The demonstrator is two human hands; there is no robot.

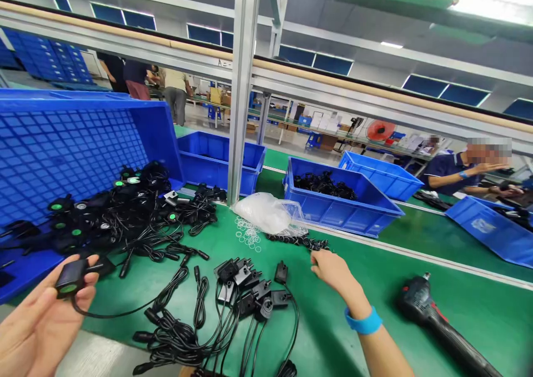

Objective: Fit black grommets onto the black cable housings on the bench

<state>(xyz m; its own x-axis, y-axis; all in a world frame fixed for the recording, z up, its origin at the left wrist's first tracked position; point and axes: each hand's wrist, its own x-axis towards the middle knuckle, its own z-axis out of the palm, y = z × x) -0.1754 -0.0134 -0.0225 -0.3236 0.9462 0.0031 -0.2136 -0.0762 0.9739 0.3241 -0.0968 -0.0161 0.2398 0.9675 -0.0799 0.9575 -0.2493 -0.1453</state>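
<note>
My left hand (54,316) is closed round a small black device (71,278) with a green round spot and a trailing cable, at the lower left. Over the green table my right hand (333,271) reaches to a row of small black parts (291,240); its fingertips touch the row's right end, and what they pinch is too small to make out. Clear rings (249,234) lie beside a plastic bag (266,213). Several black boxes with cables (250,288) are grouped between my hands, with coiled cables (175,335) to their left.
A tipped blue crate (83,102) spills black devices at the left. Blue bins (341,213) stand behind the bag, near a metal post (240,88). A black power tool (437,321) lies at the right. A person (449,171) sits across at the far right; others stand behind.
</note>
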